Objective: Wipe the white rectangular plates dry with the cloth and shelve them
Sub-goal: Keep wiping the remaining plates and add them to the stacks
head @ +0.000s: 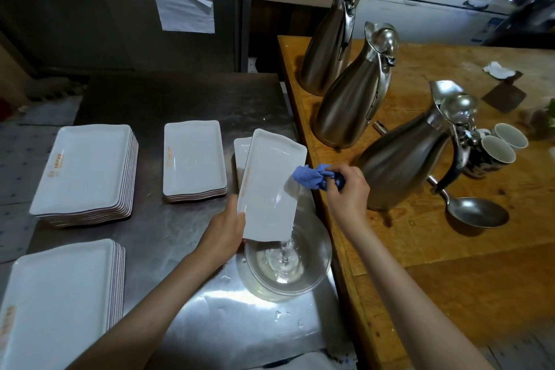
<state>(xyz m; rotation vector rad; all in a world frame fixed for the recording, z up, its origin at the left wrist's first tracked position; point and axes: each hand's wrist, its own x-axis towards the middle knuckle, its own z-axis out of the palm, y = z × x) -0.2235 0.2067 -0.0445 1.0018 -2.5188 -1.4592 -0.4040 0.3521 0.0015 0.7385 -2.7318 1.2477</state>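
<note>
Setting: steel counter (180, 99) in a dim kitchen, butted against a wooden counter (450, 234) on the right.
Left hand (223, 231): its grip is closed on the near left corner of a white rectangular plate (270, 189), held tilted over a glass bowl (285, 264); a thin stream of water runs off the plate's low corner into the bowl.
Right hand (345, 189): grip clenched round a bunched blue cloth (309, 176), whose free end touches the plate's right edge.
Bowl: stands on the steel counter at its right edge, with water pooled inside and droplets on the metal nearby.
Stacks: three piles of white rectangular plates lie on the steel counter, one at far left (87, 171), one at near left (60, 300), a smaller one in the middle (193, 159) (orange print shows along their left rims); another plate (241, 156) lies behind the held one.
Wooden counter: three steel jugs (354, 108), two cups (498, 150) and a ladle (477, 212).
</note>
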